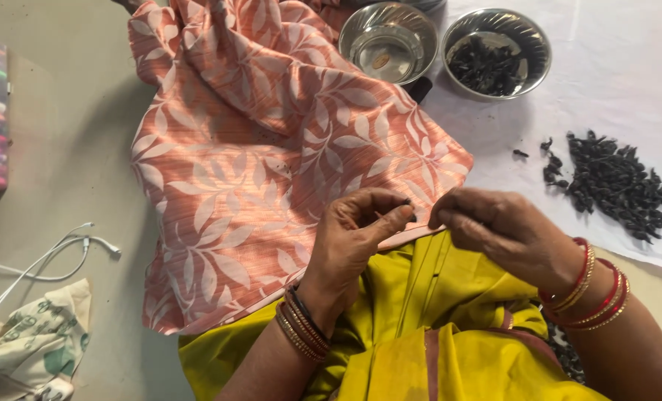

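Lower centre of frame: left hand pinching a small dark piece; right hand closed narrowly beside it, contents unclear. Step, likely: picking one piece apart. Next calls for fingertip care. Pile at right.

Yellow garment with maroon trim, brown bangles, red-and-gold bangles

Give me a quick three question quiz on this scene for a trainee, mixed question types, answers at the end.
1. True or false: the left hand and the right hand meet at the edge of the peach leaf-print cloth.
2. Which steel bowl holds dark pieces: A, the left bowl, or B, the right bowl?
3. What lies on the white sheet at the right?

Key: 1 true; 2 B; 3 a heap of dark pieces.
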